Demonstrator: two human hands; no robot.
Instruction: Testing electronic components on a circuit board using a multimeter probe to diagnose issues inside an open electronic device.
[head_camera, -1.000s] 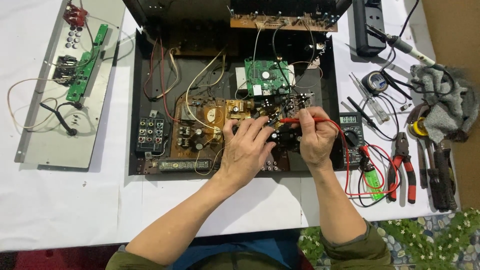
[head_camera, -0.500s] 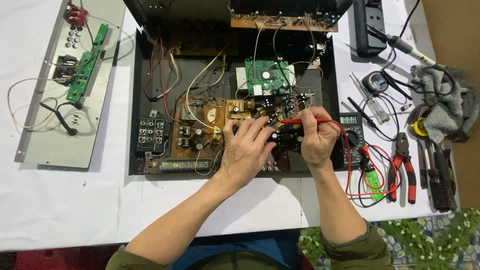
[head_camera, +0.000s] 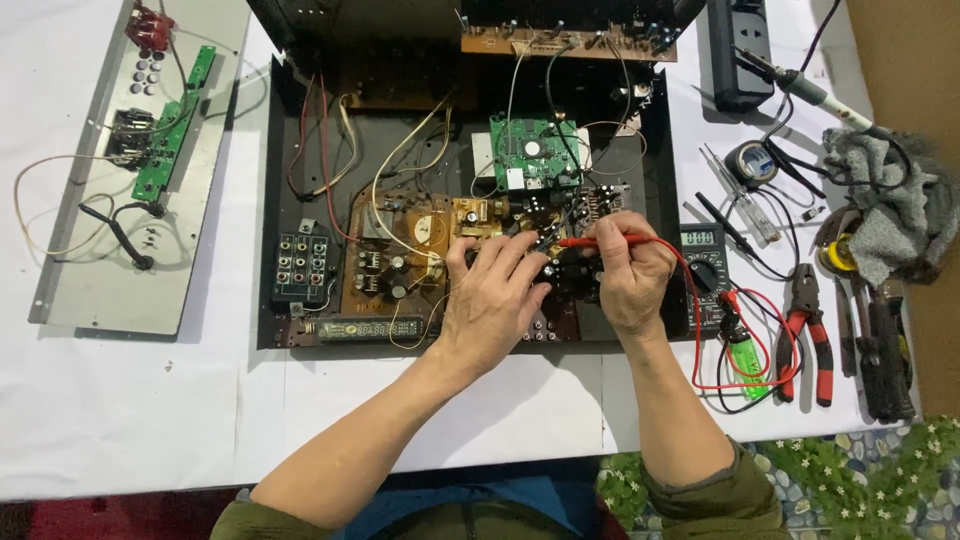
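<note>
Two hands work inside the open black chassis (head_camera: 290, 200). In the head view, the right hand (head_camera: 628, 275) pinches a red probe (head_camera: 600, 241) on the brown circuit board (head_camera: 420, 240); the left hand (head_camera: 490, 300) rests there, fingers curled, apparently steadying a black probe. Probing looks midway; the multimeter (head_camera: 703, 262) sits just right of the chassis.

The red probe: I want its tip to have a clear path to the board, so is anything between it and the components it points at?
Nothing visible blocks it. The right hand holds the red probe level, tip leftward over the brown circuit board. The left hand rests just below the tip, fingers beside it, not across it.
</note>
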